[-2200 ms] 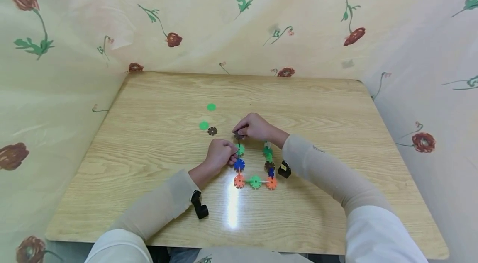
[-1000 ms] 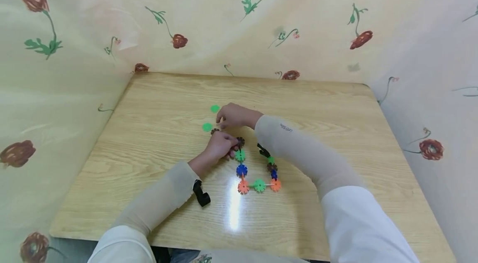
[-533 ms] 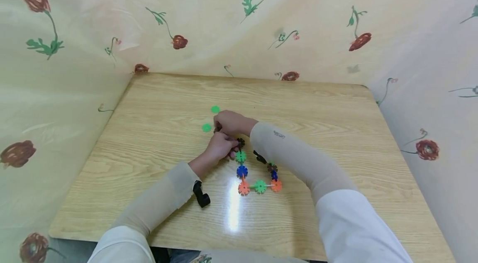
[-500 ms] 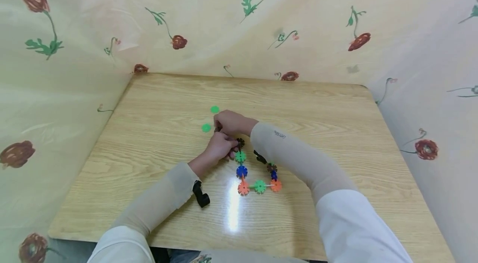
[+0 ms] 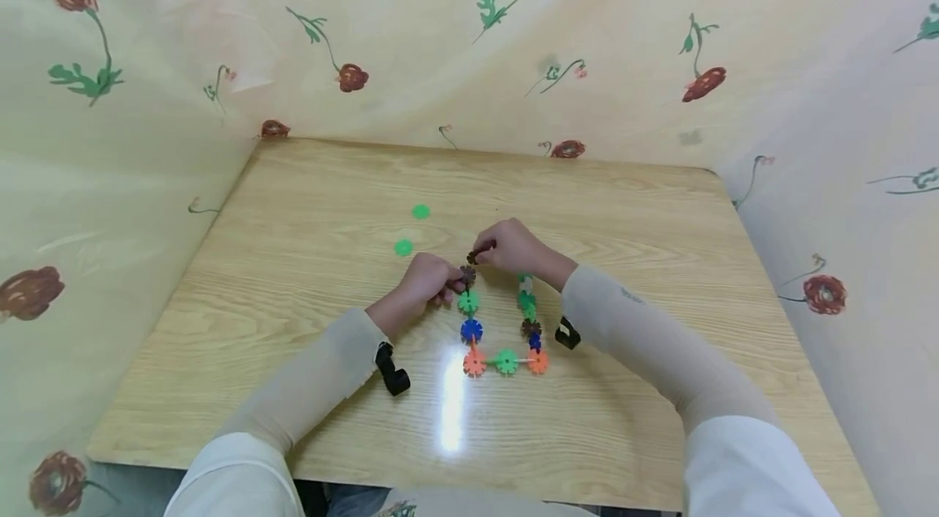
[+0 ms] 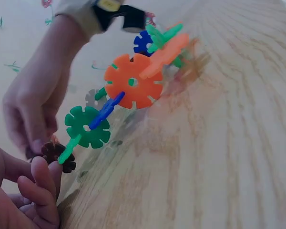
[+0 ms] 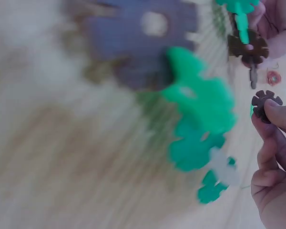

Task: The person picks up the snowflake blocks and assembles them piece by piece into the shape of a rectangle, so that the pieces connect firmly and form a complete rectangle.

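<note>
A U-shaped chain of notched plastic discs lies mid-table, with an orange disc [image 5: 474,363] at its near left corner. My left hand [image 5: 424,289] pinches the brown end disc [image 5: 467,276] of the chain's left arm. My right hand [image 5: 513,246] pinches a loose brown disc [image 7: 263,102] between thumb and fingers, just beyond that end. In the right wrist view a small gap shows between the loose disc and the slim piece below the chain's brown disc [image 7: 250,46]. Below the left hand's disc come a green disc [image 5: 468,302] and a blue disc [image 5: 472,330].
Two loose green discs, a nearer one [image 5: 403,248] and a farther one [image 5: 421,211], lie left of the hands. The chain's right arm [image 5: 527,301] ends beneath my right wrist. A patterned cloth [image 5: 411,36] hangs behind the wooden table [image 5: 631,199].
My right hand let go of the chain's end, reached left, and picked up the brown disc beside the green ones. It has since come back right with it. My left hand moved up to the end disc.
</note>
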The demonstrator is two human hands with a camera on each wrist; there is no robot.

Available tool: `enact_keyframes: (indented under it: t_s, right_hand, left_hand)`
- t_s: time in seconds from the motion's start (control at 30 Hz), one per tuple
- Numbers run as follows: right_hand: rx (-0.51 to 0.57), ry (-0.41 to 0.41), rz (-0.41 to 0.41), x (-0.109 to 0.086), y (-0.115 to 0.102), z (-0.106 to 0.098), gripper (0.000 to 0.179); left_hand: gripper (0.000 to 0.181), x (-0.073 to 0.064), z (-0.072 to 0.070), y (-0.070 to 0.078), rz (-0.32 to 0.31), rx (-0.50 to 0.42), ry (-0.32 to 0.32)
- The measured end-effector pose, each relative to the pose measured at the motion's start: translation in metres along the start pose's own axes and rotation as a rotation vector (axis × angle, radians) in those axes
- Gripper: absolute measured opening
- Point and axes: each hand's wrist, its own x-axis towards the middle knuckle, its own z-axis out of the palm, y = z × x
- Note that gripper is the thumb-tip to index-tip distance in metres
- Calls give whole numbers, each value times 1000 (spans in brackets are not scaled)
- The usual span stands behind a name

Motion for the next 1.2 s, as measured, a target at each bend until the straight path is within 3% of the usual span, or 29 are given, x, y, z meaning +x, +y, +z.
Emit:
enact_keyframes:
  t_s: [0.2, 0.6, 1.2]
  right_hand:
    - [-42, 17, -11, -19, 6, 3, 10]
    - [-153, 0, -63, -32, 3, 13, 7]
    - [-428, 41, -312, -24, -8, 17, 10]
  left_hand:
    - [18, -1, -1, 7, -54, -26, -15]
    - [19, -7, 2, 11, -83, -32, 0]
    - [16, -8, 13, 4, -43, -109, 100]
